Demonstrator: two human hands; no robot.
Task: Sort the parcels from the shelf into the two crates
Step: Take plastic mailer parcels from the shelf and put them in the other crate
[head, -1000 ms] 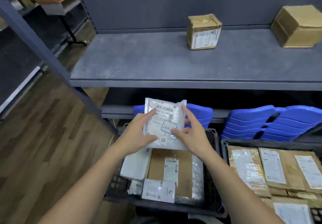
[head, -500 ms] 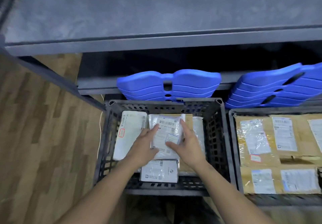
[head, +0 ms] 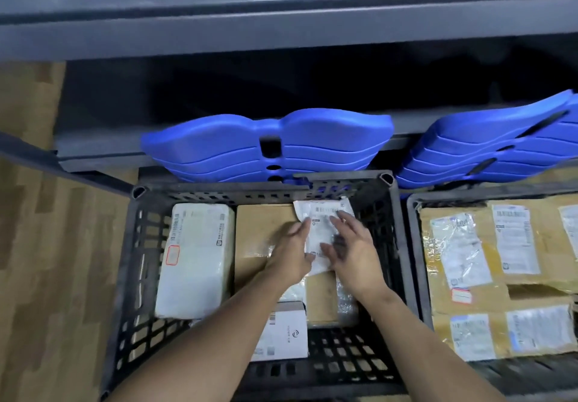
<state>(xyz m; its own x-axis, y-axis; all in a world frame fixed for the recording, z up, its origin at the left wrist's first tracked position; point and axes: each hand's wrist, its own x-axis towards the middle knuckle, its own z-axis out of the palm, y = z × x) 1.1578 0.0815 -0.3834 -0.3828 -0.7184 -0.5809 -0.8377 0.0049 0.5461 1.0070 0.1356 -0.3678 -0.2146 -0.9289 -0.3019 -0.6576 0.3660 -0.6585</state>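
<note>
Both hands are open over one white poly parcel and neither closes round it. The left hand lays relaxed fingers against the parcel's left edge. The right hand spreads straight fingers across its right half; motion blur hides whether the tips press down.

The parcel is a flat, glossy, crinkled film bag with a barcode label. It lies in the far right corner of the left crate, its upper edge against the perforated back wall.

It rests partly on a matt brown carton that fills the crate's middle. To the left lies a white wrapped block, rectangular, with a red-outlined sticker. Under the left forearm sits a small white box bearing a round logo. Under the right wrist lies a clear plastic packet. These parcels crowd the crate floor around the hands.

The left crate is black moulded plastic with slotted walls and triangular corner posts. The right crate stands just beside it and holds brown parcels, which are taped, wrinkled and covered with white labels.

Behind the crates, two stacks of smooth blue plastic pieces lean at the foot of the grey metal shelf, and the left stack overhangs the left crate's back rim. A wood-grain floor shows at left.
</note>
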